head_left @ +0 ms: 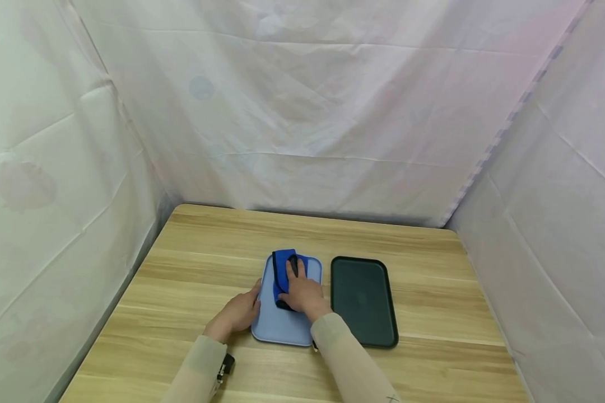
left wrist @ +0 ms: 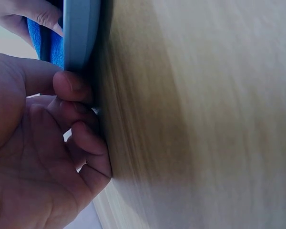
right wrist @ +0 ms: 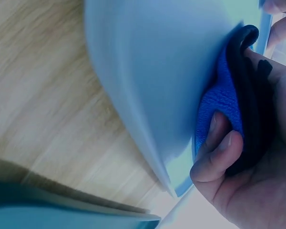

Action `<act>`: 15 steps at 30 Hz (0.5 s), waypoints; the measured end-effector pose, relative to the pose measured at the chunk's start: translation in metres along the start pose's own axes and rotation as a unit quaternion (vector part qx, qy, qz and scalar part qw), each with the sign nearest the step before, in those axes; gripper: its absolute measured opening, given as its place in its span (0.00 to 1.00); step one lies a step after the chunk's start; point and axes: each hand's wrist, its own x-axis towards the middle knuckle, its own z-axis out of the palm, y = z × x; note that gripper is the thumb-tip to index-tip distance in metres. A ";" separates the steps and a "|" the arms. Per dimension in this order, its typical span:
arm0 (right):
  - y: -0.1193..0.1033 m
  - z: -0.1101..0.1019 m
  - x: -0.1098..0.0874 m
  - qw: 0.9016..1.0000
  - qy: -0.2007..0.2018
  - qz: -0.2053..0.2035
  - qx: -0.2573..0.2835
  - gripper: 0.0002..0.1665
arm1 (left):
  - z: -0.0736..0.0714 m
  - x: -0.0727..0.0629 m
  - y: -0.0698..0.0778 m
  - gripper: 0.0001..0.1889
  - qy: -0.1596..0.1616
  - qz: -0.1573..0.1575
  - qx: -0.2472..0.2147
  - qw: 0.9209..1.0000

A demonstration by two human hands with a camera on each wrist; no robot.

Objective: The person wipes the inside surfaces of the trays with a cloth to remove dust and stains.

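A light blue tray point(head_left: 281, 330) lies on the wooden table. My left hand point(head_left: 238, 312) holds it at its left edge, with thumb and curled fingers close against the rim in the left wrist view. On the tray's surface, my right hand point(head_left: 305, 292) presses a folded blue cloth point(head_left: 280, 267) with black edging. The right wrist view shows fingers curled about the fuzzy cloth point(right wrist: 219, 102), its black border bunched toward the palm. Part of the cloth is hidden under that hand.
A dark green tray point(head_left: 364, 302) lies just right of the light blue one, a narrow gap between them. Pale fabric walls point(head_left: 307, 112) enclose the wooden table point(head_left: 433, 280) at the back and on both sides.
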 end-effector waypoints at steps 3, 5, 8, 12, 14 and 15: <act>-0.003 0.001 0.001 1.000 -0.001 -0.001 0.002 0.57 | 0.000 0.000 0.000 0.32 -0.001 0.000 -0.001 1.000; -0.004 0.001 0.002 1.000 -0.004 -0.001 0.002 0.57 | -0.001 0.000 0.001 0.32 -0.002 -0.001 -0.002 1.000; -0.007 0.000 0.002 1.000 -0.006 -0.002 0.005 0.57 | -0.001 -0.001 0.002 0.32 -0.002 -0.003 -0.003 1.000; -0.010 -0.001 0.001 1.000 -0.005 -0.004 0.012 0.57 | -0.002 -0.001 0.003 0.32 -0.002 -0.006 -0.002 1.000; -0.011 -0.001 0.002 1.000 -0.006 -0.005 0.014 0.57 | -0.002 -0.001 0.003 0.32 -0.001 -0.006 0.000 1.000; -0.012 -0.001 0.002 1.000 -0.006 -0.004 0.015 0.57 | -0.002 -0.001 0.003 0.32 -0.001 -0.006 0.001 1.000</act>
